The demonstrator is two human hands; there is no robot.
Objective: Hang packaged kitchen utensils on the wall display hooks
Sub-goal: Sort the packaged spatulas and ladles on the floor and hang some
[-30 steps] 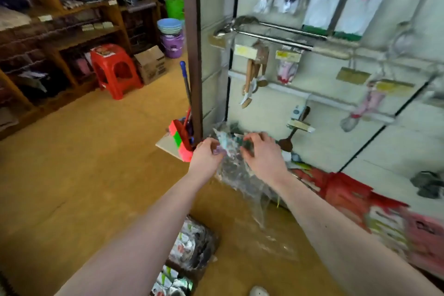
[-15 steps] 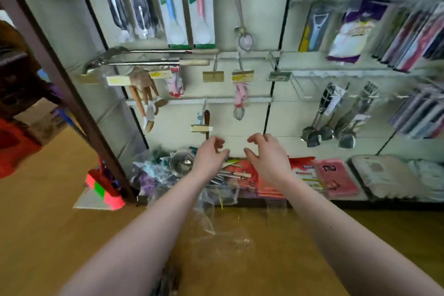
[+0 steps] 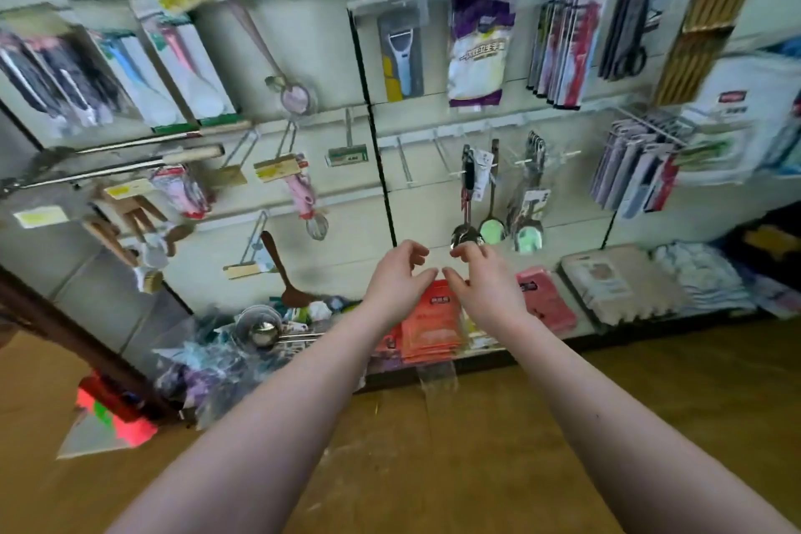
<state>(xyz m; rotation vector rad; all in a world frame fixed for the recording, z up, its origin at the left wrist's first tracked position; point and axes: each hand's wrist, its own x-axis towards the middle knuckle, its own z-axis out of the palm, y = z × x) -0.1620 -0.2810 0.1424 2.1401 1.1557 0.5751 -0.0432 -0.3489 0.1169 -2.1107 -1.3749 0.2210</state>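
Both my hands are raised side by side in front of the wall display. My left hand (image 3: 398,277) and my right hand (image 3: 481,277) have curled fingers and pinch the top of a clear plastic package (image 3: 437,382) that hangs down between my forearms; what it contains cannot be made out. Just above my fingertips hang steel spoons (image 3: 466,230) on a hook. Left of them, bare wire hooks (image 3: 405,163) stick out of the rail. A heap of packaged utensils (image 3: 260,334) with a steel ladle lies on the bottom shelf at the left.
Red packets (image 3: 431,325) and pink packets (image 3: 544,299) lie on the bottom shelf under my hands. A pink whisk (image 3: 303,195), a dark spatula (image 3: 281,269), a peeler (image 3: 401,56) and carded utensils fill the wall. A brown post (image 3: 65,325) stands at the left.
My view has swung right and up from the floor and the heap to the spoon section. Both hands have risen with the clear package and come closer together.
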